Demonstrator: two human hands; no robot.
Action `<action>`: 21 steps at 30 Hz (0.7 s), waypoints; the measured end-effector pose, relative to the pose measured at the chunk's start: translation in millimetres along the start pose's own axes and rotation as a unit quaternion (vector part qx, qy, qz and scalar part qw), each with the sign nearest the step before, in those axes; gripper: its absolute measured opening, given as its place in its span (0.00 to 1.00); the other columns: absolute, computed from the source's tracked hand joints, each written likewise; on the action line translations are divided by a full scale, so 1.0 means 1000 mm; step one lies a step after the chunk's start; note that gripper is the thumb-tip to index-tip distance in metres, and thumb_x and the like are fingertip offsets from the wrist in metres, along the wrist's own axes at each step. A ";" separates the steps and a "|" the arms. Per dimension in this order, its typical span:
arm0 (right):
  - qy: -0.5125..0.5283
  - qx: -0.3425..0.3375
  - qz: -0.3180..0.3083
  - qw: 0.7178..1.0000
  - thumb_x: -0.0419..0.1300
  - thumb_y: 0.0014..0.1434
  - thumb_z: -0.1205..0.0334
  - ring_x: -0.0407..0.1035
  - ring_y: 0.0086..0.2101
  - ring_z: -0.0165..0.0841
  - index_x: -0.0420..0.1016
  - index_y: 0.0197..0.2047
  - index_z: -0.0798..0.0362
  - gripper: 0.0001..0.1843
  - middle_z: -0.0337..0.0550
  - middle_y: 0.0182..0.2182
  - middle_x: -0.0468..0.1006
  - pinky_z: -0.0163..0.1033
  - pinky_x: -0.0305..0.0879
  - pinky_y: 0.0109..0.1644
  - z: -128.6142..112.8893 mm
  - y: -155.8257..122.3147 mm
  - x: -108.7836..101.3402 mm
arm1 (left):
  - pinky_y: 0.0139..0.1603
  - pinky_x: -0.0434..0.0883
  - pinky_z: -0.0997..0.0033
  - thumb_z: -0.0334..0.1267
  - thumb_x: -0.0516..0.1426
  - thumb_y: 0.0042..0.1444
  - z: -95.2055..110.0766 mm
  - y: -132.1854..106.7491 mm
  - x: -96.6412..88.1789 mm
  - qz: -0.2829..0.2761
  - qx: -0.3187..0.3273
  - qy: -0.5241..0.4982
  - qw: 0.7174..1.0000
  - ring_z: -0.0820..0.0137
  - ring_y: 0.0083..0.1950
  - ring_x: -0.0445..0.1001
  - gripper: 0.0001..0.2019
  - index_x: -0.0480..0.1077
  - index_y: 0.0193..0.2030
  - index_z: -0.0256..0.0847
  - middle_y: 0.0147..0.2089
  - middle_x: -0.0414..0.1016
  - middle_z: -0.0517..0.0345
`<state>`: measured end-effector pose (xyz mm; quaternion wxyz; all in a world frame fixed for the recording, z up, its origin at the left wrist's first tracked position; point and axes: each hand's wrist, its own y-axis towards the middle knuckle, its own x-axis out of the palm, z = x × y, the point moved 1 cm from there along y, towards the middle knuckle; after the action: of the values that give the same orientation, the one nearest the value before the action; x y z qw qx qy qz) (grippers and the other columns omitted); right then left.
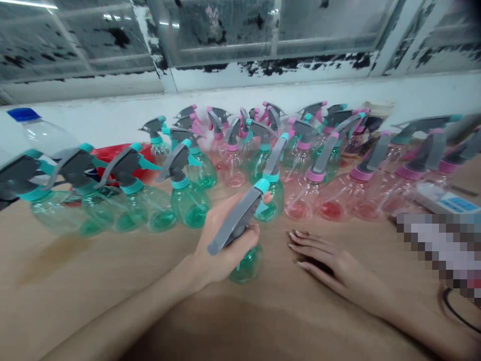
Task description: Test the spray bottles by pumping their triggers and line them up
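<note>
My left hand (pixel 221 240) is wrapped around the neck of a green spray bottle (pixel 246 265) with a grey and turquoise trigger head, near the middle of the table. The bottle stands roughly upright, its neck hidden by my fingers. To its right, my right hand (pixel 330 260) rests palm down with fingers stretched out, holding nothing. Just beyond my hands runs a row of spray bottles: green ones (pixel 190 205) with turquoise collars at the left and centre, pink ones (pixel 332 203) with pink collars to the right.
More spray bottles (pixel 235 173) crowd behind the front row. A clear bottle with a blue cap (pixel 24 115) and a red bag or cloth (pixel 120 153) are at the left. A white and blue box (pixel 451 198) lies at the right, near a blurred-out patch. A wall with windows (pixel 270 75) closes off the back.
</note>
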<state>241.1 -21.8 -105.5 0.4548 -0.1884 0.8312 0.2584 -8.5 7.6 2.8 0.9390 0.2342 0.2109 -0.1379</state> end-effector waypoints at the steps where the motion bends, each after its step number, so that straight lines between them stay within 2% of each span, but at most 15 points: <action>1: 0.002 -0.001 0.001 1.000 0.52 0.67 0.60 0.61 0.61 0.40 0.71 0.59 0.51 0.19 0.46 0.60 0.70 0.53 0.62 0.64 0.000 0.000 0.000 | 0.30 0.66 0.69 0.31 0.54 0.49 0.000 -0.001 0.000 0.005 0.001 0.003 1.000 0.69 0.29 0.69 0.09 0.70 0.38 0.44 0.29 0.68 0.63; 3: 0.003 -0.001 0.003 1.000 0.53 0.67 0.59 0.61 0.61 0.40 0.71 0.60 0.50 0.19 0.46 0.61 0.70 0.53 0.62 0.64 0.000 0.000 0.000 | 0.29 0.65 0.70 0.31 0.54 0.50 0.001 -0.002 0.001 0.016 0.007 0.009 1.000 0.70 0.28 0.68 0.04 0.68 0.33 0.43 0.28 0.66 0.64; 6: -0.008 -0.003 -0.002 1.000 0.52 0.68 0.59 0.61 0.61 0.40 0.70 0.60 0.52 0.20 0.47 0.61 0.69 0.53 0.61 0.64 0.000 0.000 0.000 | 0.30 0.65 0.70 0.31 0.53 0.51 0.001 -0.002 0.002 0.017 0.006 0.012 1.000 0.70 0.29 0.67 0.03 0.66 0.30 0.43 0.28 0.66 0.64; 21: -0.026 -0.011 -0.015 0.999 0.50 0.69 0.58 0.61 0.62 0.40 0.70 0.60 0.54 0.20 0.48 0.61 0.68 0.54 0.62 0.64 -0.001 -0.001 0.000 | 0.31 0.65 0.69 0.32 0.53 0.50 -0.003 0.000 0.002 0.019 -0.003 0.000 1.000 0.70 0.30 0.68 0.03 0.67 0.31 0.43 0.28 0.67 0.63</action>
<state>241.2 -22.6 -105.2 0.4778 -0.1988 0.8133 0.2659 -7.7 8.1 -0.4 0.9420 0.2355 0.2067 -0.1199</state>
